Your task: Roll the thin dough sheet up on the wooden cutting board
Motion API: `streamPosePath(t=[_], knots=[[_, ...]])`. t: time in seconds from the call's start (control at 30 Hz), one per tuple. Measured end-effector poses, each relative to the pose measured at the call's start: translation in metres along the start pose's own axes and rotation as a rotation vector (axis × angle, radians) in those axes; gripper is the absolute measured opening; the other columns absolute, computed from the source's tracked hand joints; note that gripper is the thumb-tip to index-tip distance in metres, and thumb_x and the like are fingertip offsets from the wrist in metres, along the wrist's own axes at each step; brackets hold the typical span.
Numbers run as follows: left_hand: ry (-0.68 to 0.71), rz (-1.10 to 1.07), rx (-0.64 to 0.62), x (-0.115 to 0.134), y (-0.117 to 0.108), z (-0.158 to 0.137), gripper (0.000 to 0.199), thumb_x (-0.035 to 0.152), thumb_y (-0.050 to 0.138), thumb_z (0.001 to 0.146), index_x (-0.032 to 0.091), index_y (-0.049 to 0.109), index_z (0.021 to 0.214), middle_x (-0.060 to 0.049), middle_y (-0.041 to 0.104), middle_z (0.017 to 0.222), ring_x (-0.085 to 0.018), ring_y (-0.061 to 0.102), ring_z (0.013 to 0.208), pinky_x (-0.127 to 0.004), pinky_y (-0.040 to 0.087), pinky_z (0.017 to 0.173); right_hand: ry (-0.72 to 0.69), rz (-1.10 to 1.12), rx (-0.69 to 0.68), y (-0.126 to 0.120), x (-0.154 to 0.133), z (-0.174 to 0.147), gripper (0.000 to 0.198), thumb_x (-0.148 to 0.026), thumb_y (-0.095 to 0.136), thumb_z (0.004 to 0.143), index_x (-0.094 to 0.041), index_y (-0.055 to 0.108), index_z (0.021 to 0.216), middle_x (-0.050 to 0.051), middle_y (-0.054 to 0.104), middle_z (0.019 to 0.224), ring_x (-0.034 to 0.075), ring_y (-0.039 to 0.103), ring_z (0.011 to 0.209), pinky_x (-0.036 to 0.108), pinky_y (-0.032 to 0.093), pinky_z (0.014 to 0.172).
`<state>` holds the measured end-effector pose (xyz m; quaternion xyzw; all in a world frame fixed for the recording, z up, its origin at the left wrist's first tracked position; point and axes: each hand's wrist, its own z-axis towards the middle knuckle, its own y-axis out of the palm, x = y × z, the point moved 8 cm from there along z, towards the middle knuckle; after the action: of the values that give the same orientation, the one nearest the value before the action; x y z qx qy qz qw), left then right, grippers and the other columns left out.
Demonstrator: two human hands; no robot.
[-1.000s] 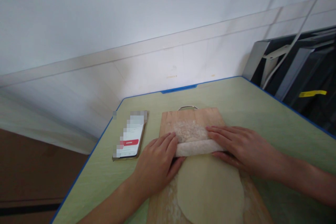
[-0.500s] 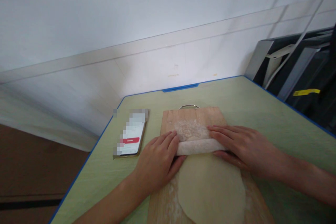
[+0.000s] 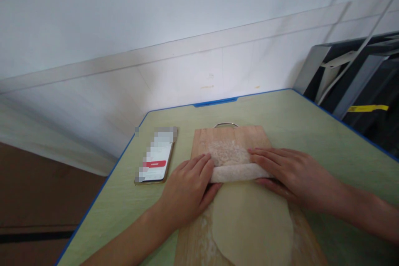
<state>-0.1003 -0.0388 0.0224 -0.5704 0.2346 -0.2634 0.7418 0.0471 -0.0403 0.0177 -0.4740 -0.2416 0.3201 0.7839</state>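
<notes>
A flattened sheet of pale dough lies on a wooden board, its near end cut off by the frame. The far end of the dough forms a flour-dusted roll lying crosswise. My left hand is closed around the left end of this roll, fingers over the far side and thumb on the near side. Around the right end, my right hand grips in the same way. Both roll ends are covered by my hands, and I cannot tell whether anything is inside the roll.
The floured cutting board has a metal handle at its far edge. A phone with a lit screen lies to the left on the green table. A white wall stands behind, and dark panels lean at the right.
The view has shifted slightly. Both hands keep their hold on the dough roll, with no clear movement of the roll along the board.
</notes>
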Motion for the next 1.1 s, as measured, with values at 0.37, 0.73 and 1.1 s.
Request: streamPosePath(t=[0.37,0.73,1.1], knots=[[0.016,0.018,0.018,0.0009,-0.0006,-0.0001,0.033,0.033,0.045,0.084,0.012,0.052,0.108,-0.015,0.060,0.116,-0.026,0.057,0.105,-0.042,0.051,0.082,-0.001,0.001,-0.002,-0.0009,-0.0002,0.0003,0.033,-0.031,0.039,0.090,-0.010,0.057,0.109,0.012,0.066,0.104,0.024,0.062,0.094,0.039,0.053,0.075],[0.031,0.009,0.038,0.0011,-0.0022,0.0006,0.032,0.032,0.046,0.084,0.011,0.052,0.108,-0.015,0.061,0.114,-0.026,0.057,0.105,-0.042,0.050,0.082,0.000,-0.005,-0.023,0.0016,0.0006,-0.0013,0.033,-0.030,0.040,0.090,-0.009,0.057,0.109,0.014,0.066,0.105,0.025,0.062,0.092,0.041,0.052,0.076],[0.041,0.038,0.020,0.0031,-0.0023,0.0016,0.034,0.030,0.044,0.084,0.008,0.051,0.110,-0.016,0.060,0.115,-0.027,0.057,0.105,-0.043,0.051,0.082,0.004,0.027,-0.010,-0.0014,-0.0002,-0.0001,0.032,-0.027,0.039,0.089,-0.009,0.057,0.107,0.014,0.066,0.104,0.025,0.063,0.092,0.040,0.053,0.074]])
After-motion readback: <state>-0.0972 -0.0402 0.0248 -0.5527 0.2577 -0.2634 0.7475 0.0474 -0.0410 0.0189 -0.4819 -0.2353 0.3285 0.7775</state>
